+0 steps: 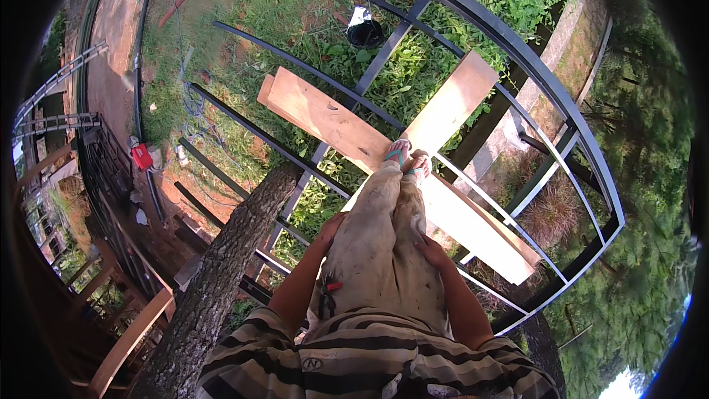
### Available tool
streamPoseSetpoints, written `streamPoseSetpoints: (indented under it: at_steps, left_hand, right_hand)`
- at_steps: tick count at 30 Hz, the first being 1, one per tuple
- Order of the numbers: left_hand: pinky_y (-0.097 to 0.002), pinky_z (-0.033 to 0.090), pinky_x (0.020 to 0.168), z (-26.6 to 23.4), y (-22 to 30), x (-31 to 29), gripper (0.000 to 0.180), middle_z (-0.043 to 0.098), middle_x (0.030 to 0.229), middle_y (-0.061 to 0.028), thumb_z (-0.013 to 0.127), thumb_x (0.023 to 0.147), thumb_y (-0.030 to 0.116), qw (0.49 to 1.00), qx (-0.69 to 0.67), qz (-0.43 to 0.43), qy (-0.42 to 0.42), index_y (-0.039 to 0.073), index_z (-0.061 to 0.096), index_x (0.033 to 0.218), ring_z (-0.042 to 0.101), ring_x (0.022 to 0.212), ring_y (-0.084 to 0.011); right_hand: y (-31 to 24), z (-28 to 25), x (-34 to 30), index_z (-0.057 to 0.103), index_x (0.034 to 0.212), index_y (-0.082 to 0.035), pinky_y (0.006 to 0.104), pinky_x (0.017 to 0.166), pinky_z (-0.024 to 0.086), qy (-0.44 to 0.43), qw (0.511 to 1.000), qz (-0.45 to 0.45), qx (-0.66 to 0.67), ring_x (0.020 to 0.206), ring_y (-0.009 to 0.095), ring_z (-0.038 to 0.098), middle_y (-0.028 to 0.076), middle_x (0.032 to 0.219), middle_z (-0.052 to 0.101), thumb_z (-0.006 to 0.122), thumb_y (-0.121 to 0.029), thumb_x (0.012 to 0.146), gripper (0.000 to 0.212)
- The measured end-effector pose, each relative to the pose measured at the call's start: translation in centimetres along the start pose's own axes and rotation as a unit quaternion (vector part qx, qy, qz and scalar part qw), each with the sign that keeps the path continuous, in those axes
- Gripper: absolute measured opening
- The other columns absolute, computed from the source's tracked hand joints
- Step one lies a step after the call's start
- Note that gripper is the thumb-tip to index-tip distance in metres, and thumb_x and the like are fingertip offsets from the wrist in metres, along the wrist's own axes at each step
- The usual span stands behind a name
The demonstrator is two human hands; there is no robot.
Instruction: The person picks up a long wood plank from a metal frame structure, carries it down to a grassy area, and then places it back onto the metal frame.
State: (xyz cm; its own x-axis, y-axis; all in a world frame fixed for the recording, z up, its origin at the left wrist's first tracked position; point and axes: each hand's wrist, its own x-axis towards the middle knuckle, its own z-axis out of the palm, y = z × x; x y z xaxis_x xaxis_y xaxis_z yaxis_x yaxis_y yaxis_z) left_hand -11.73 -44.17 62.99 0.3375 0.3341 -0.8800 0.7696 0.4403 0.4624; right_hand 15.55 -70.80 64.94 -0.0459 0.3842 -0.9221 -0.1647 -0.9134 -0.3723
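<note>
My left hand [330,230] lies on the outer side of my left thigh, holding nothing. Against the right leg of the stained tan trousers [373,244] rests my right hand [430,251], also without anything in it. The fingers of both look laid against the cloth, partly hidden. A red-handled tool [334,286] pokes out at the left hip. Below, my sandalled feet [399,154] stand where wooden planks cross: one long plank [325,114] runs from upper left to another plank [480,233] at lower right, and a third plank [454,102] slants to upper right.
The planks lie over a dark metal beam frame [517,52] with open gaps above grass. A thick tree trunk [221,273] rises close on the left. A black bucket [365,32] hangs or stands beyond the planks. Farther left are a red box [141,156] and cables [193,103].
</note>
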Motion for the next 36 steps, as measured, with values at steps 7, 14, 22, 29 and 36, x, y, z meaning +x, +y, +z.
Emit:
streamPoseSetpoints:
  at_steps: [7,14,22,29,36]
  left_hand:
    - [-0.035,0.051,0.092,-1.7,3.1,-6.0,0.04,0.067,0.119,-0.0091,0.05,0.104,0.029,0.995,-0.064,0.005,0.072,0.002,0.058,0.132,0.065,0.1,-0.0194]
    - [-0.0398,0.053,0.078,-6.7,-0.9,-9.9,0.037,0.069,0.111,-0.0079,0.052,0.103,0.034,0.959,-0.171,-0.178,0.139,0.011,0.056,0.13,0.065,0.087,-0.0203]
    - [-0.0491,0.055,0.085,-9.2,-0.1,-1.4,0.043,0.069,0.118,-0.0145,0.052,0.102,0.036,0.943,-0.24,-0.173,0.153,0.01,0.054,0.137,0.068,0.098,-0.0285]
    - [-0.0425,0.053,0.085,-14.5,6.0,8.5,0.043,0.069,0.118,-0.0114,0.052,0.101,0.037,0.886,-0.401,-0.134,0.192,0.01,0.054,0.135,0.068,0.097,-0.024]
    - [-0.0419,0.053,0.087,-20.6,9.1,11.8,0.047,0.067,0.126,-0.0135,0.054,0.103,0.039,0.824,-0.512,-0.092,0.227,0.012,0.052,0.141,0.066,0.108,-0.0284]
  right_hand:
    - [-0.7,-2.6,-2.2,0.052,0.147,-0.008,0.0347,0.102,0.046,0.004,0.998,0.052,0.029,0.112,0.022,0.064,0.015,0.131,0.065,0.058,-0.036,0.097,0.057]
    - [-0.2,-11.7,-5.5,0.065,0.13,-0.009,0.0371,0.078,0.054,0.075,0.997,0.037,-0.004,0.092,0.018,0.067,0.006,0.108,0.072,0.057,-0.028,0.098,0.038]
    - [-8.6,-26.3,3.0,0.065,0.123,-0.014,0.0374,0.056,0.057,0.285,0.95,0.101,-0.072,0.073,0.021,0.071,0.007,0.101,0.072,0.053,-0.026,0.098,0.03]
    - [-40.5,-29.5,17.4,0.062,0.131,-0.009,0.0318,0.054,0.052,0.208,0.949,-0.079,-0.225,0.069,0.017,0.068,0.005,0.099,0.073,0.059,-0.019,0.094,0.038]
    - [-71.4,-19.4,19.2,0.065,0.128,-0.002,0.0347,0.077,0.054,0.193,0.796,-0.367,-0.441,0.085,0.022,0.07,0.017,0.098,0.073,0.059,-0.017,0.098,0.034]
